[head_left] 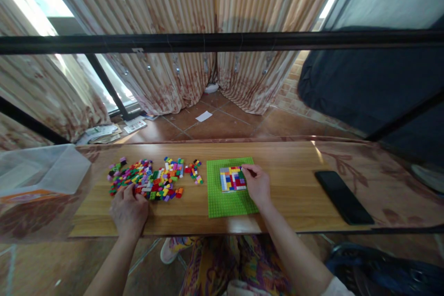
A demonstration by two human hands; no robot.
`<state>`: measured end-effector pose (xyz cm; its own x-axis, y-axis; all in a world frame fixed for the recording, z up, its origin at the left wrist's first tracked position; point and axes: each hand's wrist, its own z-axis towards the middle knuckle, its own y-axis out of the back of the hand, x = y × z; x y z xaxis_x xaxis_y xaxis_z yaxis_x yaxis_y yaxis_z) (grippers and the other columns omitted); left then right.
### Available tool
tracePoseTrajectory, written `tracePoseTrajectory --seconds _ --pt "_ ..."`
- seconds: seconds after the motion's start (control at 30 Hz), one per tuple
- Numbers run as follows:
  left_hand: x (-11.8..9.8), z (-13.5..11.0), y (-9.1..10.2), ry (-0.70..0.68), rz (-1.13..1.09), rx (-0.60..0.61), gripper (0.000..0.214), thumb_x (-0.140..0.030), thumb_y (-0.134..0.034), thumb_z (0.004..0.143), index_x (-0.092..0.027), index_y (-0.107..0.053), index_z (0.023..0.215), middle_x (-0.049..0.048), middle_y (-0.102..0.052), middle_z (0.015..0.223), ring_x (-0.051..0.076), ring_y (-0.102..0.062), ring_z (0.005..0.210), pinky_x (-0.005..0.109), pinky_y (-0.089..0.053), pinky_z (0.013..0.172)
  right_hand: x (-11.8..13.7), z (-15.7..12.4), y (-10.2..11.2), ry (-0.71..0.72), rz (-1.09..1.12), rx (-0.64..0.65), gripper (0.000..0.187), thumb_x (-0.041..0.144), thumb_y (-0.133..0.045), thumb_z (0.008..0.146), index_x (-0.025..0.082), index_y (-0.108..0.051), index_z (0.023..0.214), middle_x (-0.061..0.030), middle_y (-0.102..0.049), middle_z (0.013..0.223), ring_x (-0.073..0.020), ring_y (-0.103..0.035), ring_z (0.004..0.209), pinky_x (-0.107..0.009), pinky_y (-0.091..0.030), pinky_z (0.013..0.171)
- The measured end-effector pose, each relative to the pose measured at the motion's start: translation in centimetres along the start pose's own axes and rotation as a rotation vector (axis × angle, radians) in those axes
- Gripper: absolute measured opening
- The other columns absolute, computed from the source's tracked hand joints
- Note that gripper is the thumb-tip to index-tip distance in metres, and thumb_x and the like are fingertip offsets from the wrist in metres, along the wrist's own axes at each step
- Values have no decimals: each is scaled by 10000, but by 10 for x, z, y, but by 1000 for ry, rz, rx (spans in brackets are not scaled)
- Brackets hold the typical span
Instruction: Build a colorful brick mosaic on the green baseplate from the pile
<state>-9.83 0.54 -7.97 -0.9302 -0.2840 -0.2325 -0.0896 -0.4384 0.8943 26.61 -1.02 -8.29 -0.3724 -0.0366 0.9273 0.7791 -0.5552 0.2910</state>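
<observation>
At the left end of the wood-grain surface (294, 162), we note a translucent bin (38, 169) with an orange label (41, 194), its lettering too small to read. Print on a white booklet (135, 125) lying on the tiled floor (243, 127) is likewise illegible to us; a pile of papers (102, 134) lies just beside it, a blank-looking white sheet (203, 116) farther right. A patterned cloth (347, 157) extends beyond the surface, and a black phone (343, 196) lies near its right end. Beyond, we record pleated curtains (173, 4) behind a black bar (208, 42). Loose toy bricks (163, 185) are spread across the left half; our left hand (129, 212) rests at their near edge, fingers curled, grip undeterminable. The multicoloured brick build (229, 182) sits on the green baseplate (222, 208); our right hand (258, 185) meets its far right corner, fingers drawn together, though we cannot tell whether they grip a brick.
</observation>
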Motion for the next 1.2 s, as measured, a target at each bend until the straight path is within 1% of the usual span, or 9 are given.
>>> tracePoseTrajectory --seconds 0.17,0.3,0.53,0.67,0.83,1.03,1.2 --pt "-2 -1 2 19 -22 10 403 -252 -416 877 -114 -606 1205 160 -585 1261 298 -544 1150 435 -429 991 1 -4 -4 6 21 -20 208 358 -599 777 189 -721 770 -71 -704 825 -205 -636 790 -351 -503 762" --pt "-3 -1 3 14 -42 1 399 -248 -416 877 -113 -608 1199 164 -588 1256 299 -541 1153 438 -421 998 1 -4 -1 13 -5 -6 210 369 -610 773 189 -717 761 -69 -698 816 -203 -634 780 -347 -505 748" --pt "-5 -1 6 45 -53 23 401 -241 -419 867 -115 -610 1196 166 -581 1263 307 -540 1148 433 -420 976 2 -4 3 31 -54 58 241 391 -584 800 194 -723 799 -74 -712 848 -207 -643 796 -349 -509 754" --pt "-5 -1 5 43 -75 9 391 -237 -434 862 -129 -610 1193 156 -583 1250 293 -535 1155 422 -413 982 -2 -4 2 3 -51 51 244 397 -582 795 199 -724 810 -69 -727 860 -212 -649 804 -362 -510 779" --pt "-4 -1 4 41 -73 10 391 -234 -442 861 -134 -602 1204 158 -577 1256 294 -530 1161 439 -416 987 -8 -1 0 -26 -31 62 242 393 -590 786 197 -727 825 -71 -733 874 -217 -657 813 -368 -510 795" --pt "-4 -2 4 33 -49 13 400 -242 -417 872 -111 -607 1198 165 -581 1267 301 -533 1163 429 -421 979 -11 0 0 -28 -17 73 252 408 -606 777 194 -729 830 -73 -735 888 -217 -661 827 -375 -513 815" --pt "-5 -2 5 45 -52 23 399 -252 -418 876 -123 -597 1208 157 -570 1283 300 -517 1187 429 -414 980 -8 0 4 -49 55 28 322 450 -605 784 182 -725 915 -84 -738 928 -223 -665 865 -384 -519 839"
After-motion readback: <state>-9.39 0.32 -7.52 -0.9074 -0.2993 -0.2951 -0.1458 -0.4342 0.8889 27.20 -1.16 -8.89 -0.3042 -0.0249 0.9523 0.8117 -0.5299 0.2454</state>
